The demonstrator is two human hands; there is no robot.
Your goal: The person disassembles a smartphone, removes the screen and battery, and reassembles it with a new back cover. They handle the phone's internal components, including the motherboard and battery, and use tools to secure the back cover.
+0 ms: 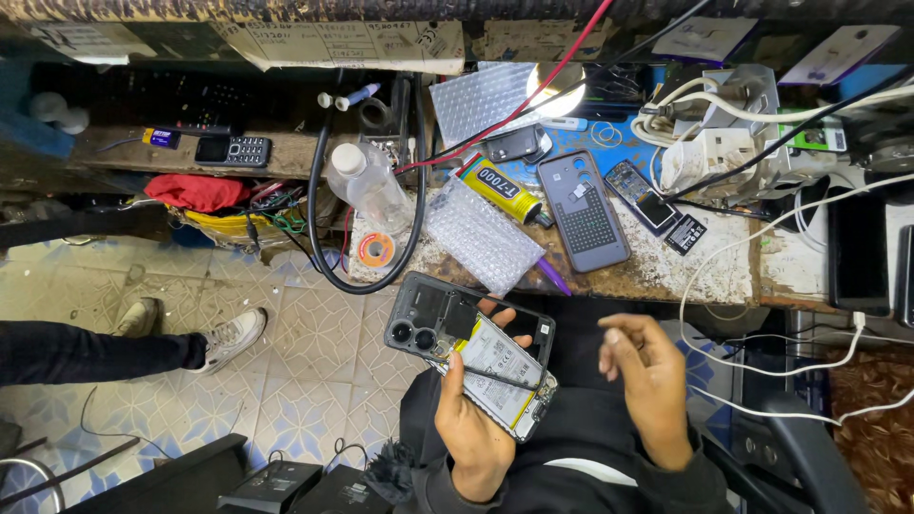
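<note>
My left hand holds an opened smartphone over my lap; its back is off, with the camera lenses, a silver battery and the dark frame showing. My right hand hovers just to the right of the phone with fingers loosely curled and nothing in it. On the workbench in front lie a grey phone back cover, a yellow and black glue tube and a small circuit board.
The cluttered bench carries bubble wrap, a clear plastic bottle, a solder roll, black and white cables, chargers and a keypad phone. Another person's legs and shoes stand on the tiled floor at left.
</note>
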